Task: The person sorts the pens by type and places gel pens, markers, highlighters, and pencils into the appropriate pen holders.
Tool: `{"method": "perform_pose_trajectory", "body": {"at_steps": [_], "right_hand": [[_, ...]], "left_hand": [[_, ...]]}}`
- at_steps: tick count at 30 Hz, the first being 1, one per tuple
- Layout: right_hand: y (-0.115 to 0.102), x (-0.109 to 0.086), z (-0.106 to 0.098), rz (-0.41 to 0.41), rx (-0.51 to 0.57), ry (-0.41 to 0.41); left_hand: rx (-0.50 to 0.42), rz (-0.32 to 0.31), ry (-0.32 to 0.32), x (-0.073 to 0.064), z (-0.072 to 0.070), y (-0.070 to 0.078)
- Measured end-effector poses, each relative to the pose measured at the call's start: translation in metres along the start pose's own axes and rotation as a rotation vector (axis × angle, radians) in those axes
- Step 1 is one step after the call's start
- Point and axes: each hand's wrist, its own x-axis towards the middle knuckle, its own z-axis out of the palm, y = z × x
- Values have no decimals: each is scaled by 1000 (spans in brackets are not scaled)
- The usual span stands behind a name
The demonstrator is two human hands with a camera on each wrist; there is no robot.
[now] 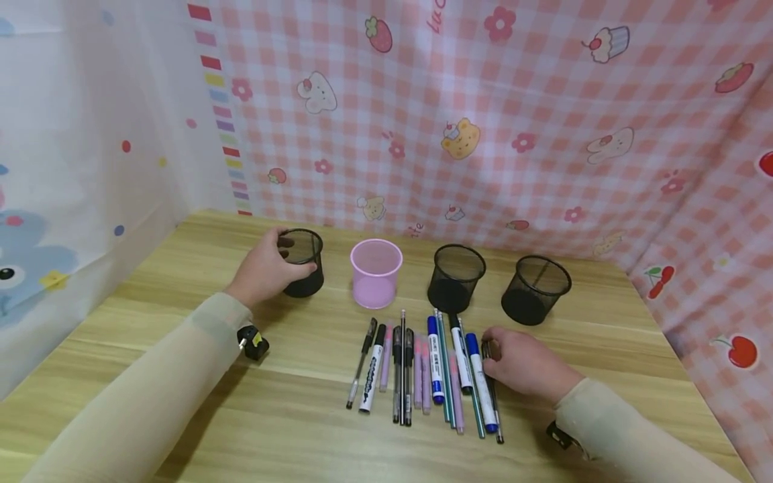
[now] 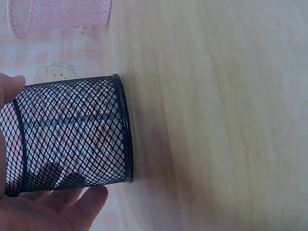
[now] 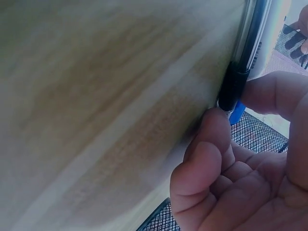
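Black-capped pen: at the right end of the row, its cap in your fingers; you cannot tell from here whether it is lifted off the wood.
Your right hand (image 1: 531, 365): thumb and fingers pinch the black-capped pen (image 1: 495, 402) by its cap.
Beside that pen: a white marker with a blue cap (image 1: 482, 386) lies just to its left.
Your left hand (image 1: 266, 268): wrapped round the far-left black mesh cup (image 1: 304, 287), thumb on one side and fingers on the other; the cup stands upright.
Row of pens: lying side by side in front of the cups, among them a white marker with a black cap (image 1: 373, 369) near the left end.
Other cups: a pink cup (image 1: 374, 288), then a middle black cup (image 1: 451, 295) and a far-right black cup (image 1: 528, 307), all upright and apart.
Tabletop: wood-grained table (image 1: 290, 416) under everything.
Behind: a pink checked cloth (image 1: 410, 94).
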Motion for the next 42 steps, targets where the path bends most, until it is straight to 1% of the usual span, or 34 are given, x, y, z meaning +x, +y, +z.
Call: {"method": "perform_pose_trajectory", "body": {"at_steps": [9,14,18,21,23,27,30,33,35,39,42], "right_hand": [[1,0,-1,16,22,5],[2,0,0,33,55,6],[2,0,0,57,100,1],[0,-2,-1,80,155,17],[-1,-4,-3,84,193,45],[-5,-6,-9,36,239,127],[-9,-7,-16,-22,256,219],[-15,-8,-25,-71,293,315],[-21,-10,-31,-93,330,362],[-32,-12,-43,-104,423,411],[-40,-10,-46,-117,502,440]], "left_hand": [[-35,1,-9,1,-1,3],[-40,0,-16,0,-1,3],[-32,3,-14,-1,0,0],[-34,4,-13,0,0,-2],[-39,3,-13,0,0,-2],[-42,-3,-17,-1,0,-1],[-37,-6,-15,-2,-1,0],[-41,-4,-11,-1,-1,1],[-45,-3,-10,-1,-1,2],[-45,-1,-6,0,0,1],[-35,-1,-3,-1,0,-1]]}}
